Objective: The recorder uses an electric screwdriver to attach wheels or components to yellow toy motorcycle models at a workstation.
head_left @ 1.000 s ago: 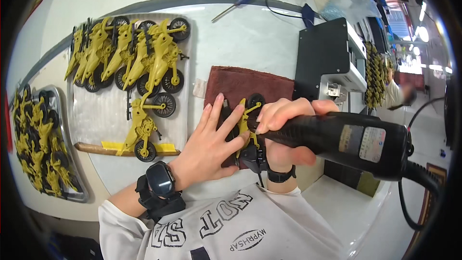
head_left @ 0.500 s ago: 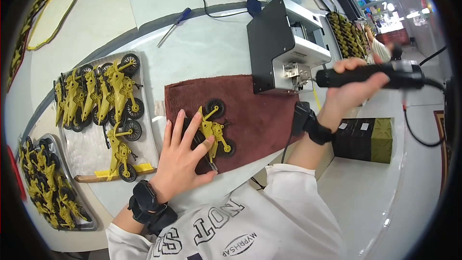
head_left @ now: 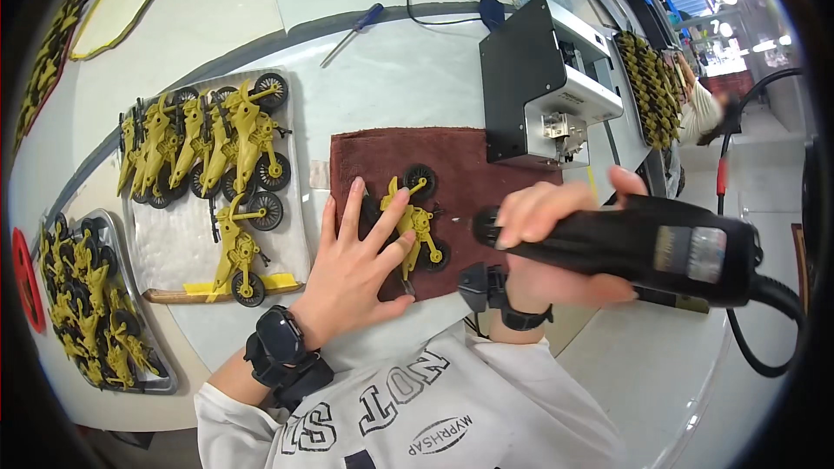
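A yellow toy motorcycle [head_left: 419, 226] with black wheels lies on its side on a dark red cloth [head_left: 473, 143]. My left hand [head_left: 352, 274] rests over its left side with fingers spread and touching the toy; part of the toy is hidden under them. In my right hand [head_left: 543, 226] is a black corded electric screwdriver [head_left: 625, 247], gripped with the fingers wrapped round it. It is held nearly level above the cloth's right side, its front end pointing toward the toy but apart from it. The driver's bit is not clearly visible.
A screw feeder [head_left: 526, 78] stands behind the cloth. To the left are a tray [head_left: 169, 252] of similar motorcycles and a metal tray [head_left: 165, 339] heaped with yellow-black parts. A blue-handled screwdriver [head_left: 352, 35] lies farther back. The power cord [head_left: 777, 295] hangs at the right.
My right hand has brought the electric screwdriver away from the screw feeder, nearer to me and leftward over the cloth. The left hand stays on the toy motorcycle. The whole view has shifted slightly.
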### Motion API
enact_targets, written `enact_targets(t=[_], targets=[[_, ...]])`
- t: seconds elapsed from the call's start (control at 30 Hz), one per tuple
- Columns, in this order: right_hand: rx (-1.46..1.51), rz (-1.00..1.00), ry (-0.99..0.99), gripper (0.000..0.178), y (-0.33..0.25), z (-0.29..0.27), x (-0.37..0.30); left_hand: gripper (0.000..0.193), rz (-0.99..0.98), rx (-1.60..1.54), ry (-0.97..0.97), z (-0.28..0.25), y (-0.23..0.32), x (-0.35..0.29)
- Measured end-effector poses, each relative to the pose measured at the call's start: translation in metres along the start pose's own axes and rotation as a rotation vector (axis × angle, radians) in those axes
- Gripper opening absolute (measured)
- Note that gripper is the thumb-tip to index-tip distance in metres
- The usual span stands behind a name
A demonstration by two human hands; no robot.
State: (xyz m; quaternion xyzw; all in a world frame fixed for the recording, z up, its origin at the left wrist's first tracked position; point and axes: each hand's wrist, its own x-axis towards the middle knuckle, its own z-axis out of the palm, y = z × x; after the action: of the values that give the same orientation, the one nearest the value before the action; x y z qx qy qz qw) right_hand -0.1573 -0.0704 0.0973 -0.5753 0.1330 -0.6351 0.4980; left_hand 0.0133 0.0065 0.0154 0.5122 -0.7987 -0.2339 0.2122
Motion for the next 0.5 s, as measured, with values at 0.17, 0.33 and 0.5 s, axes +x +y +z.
enact_targets(t=[0.17,0.33,0.5], targets=[[-0.068,0.07,-0.082,0.097,0.023,0.002,-0.009,0.065,0.001,-0.031,0.015,0.002,-0.001,-0.002],[-0.193,0.214,-0.038,0.088,0.035,0.006,-0.014,0.065,-0.002,-0.042,0.009,0.0,-0.003,-0.004],[-0.235,0.156,-0.003,0.079,0.047,0.005,-0.017,0.065,0.008,-0.043,-0.001,-0.001,-0.004,-0.002]])
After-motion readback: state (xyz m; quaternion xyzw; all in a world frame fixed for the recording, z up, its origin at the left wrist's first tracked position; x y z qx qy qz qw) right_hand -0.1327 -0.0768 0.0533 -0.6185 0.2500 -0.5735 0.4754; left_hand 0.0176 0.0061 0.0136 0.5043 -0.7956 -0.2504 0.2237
